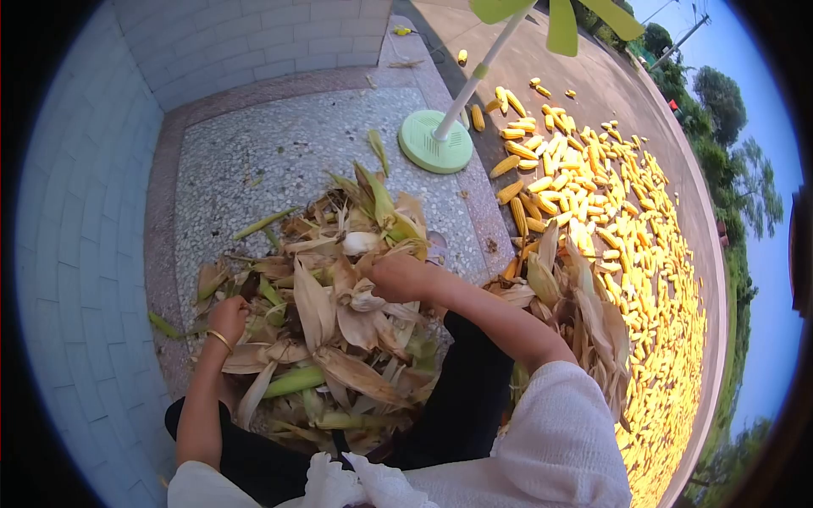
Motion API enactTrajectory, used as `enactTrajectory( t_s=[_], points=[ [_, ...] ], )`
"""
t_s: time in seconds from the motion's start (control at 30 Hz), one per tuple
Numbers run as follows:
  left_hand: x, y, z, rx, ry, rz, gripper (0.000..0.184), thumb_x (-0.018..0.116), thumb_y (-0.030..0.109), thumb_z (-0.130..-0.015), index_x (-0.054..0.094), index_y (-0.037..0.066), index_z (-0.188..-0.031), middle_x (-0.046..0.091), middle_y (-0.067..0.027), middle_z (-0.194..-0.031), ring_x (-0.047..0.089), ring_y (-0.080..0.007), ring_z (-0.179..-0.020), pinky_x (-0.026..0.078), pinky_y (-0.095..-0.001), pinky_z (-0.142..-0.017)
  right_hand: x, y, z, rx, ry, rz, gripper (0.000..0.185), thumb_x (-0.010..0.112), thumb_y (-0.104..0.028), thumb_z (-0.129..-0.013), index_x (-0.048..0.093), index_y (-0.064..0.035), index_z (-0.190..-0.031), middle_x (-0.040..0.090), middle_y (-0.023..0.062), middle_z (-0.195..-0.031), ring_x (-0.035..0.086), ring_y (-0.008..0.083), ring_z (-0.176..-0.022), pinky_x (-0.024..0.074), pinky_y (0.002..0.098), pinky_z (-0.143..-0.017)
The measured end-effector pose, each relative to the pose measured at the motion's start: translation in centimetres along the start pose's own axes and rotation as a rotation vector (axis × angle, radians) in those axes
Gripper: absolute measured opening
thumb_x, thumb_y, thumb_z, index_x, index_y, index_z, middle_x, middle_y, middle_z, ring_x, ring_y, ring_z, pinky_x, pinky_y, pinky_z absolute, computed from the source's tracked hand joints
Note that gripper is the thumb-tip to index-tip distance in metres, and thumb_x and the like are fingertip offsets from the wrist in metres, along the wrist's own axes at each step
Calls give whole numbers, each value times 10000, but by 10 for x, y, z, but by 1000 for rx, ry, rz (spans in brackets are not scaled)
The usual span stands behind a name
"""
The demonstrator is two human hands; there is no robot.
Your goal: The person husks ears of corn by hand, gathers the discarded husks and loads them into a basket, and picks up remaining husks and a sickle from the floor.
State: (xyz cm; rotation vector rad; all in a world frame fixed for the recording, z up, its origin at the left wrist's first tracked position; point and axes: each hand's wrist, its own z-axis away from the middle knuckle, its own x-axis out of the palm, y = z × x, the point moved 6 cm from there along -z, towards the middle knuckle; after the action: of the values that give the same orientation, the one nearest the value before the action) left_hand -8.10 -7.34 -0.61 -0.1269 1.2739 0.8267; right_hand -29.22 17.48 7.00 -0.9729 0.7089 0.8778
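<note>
A heap of dry corn husks, with some greener leaves mixed in, lies on the floor between my knees. My right hand is closed at the heap's right side, close to a pale husk bulb. What its fingers hold is hidden. On the left edge of the heap, my left hand has its fingers curled among dark, dry leaves. I cannot make out what is in them. A green-husked ear lies in the nearer part of the heap.
A green fan base with a white pole stands beyond the heap. Many bare yellow corn cobs cover the ground on the right. More husks pile beside my right arm. A tiled wall runs along the left.
</note>
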Motion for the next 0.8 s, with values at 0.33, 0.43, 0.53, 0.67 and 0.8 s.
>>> enactTrajectory(
  t_s=[0.33, 0.43, 0.53, 0.67, 0.8],
  points=[
    [1, -7, 3, 22, -3, -90, 117, 633, 113, -754, 647, 20, -825, 636, -175, -753, 622, -335, -725, 491, -440, -654, 52, -75, -28, -205, -10, -16, 153, 547, -71, -742, 575, 33, -851, 622, 190, -727, 625, 370, -724, 484, 463, -635],
    [16, -24, 6, 21, 0, -114, 103, 625, 116, -740, 630, 31, -798, 629, -190, -749, 615, -360, -738, 489, -454, -663, 33, -52, -22, -109, -86, 3, 100, 565, -53, -707, 627, 20, -737, 641, 200, -759, 640, 359, -765, 507, 449, -656],
    [25, -46, 12, -27, -42, -147, 158, 609, 135, -763, 601, 21, -873, 624, -179, -783, 605, -363, -773, 476, -461, -681, 9, -19, -27, -25, 77, 6, 108, 522, -18, -701, 595, -6, -780, 611, 198, -747, 607, 377, -763, 468, 463, -667],
    [30, -75, 40, -246, -207, -246, 161, 576, 147, -793, 636, 5, -841, 639, -179, -897, 619, -347, -849, 484, -445, -727, -7, 2, -22, 60, 222, -173, 224, 562, -208, -859, 596, 12, -837, 602, 207, -732, 590, 378, -727, 452, 441, -662],
    [54, -95, 67, -178, -196, -295, 159, 538, 74, -755, 619, -3, -868, 628, -217, -837, 614, -379, -799, 479, -467, -718, -8, -10, -16, 23, 179, -184, 229, 584, -212, -850, 606, 13, -890, 607, 205, -713, 595, 370, -707, 459, 422, -665]
  ],
)
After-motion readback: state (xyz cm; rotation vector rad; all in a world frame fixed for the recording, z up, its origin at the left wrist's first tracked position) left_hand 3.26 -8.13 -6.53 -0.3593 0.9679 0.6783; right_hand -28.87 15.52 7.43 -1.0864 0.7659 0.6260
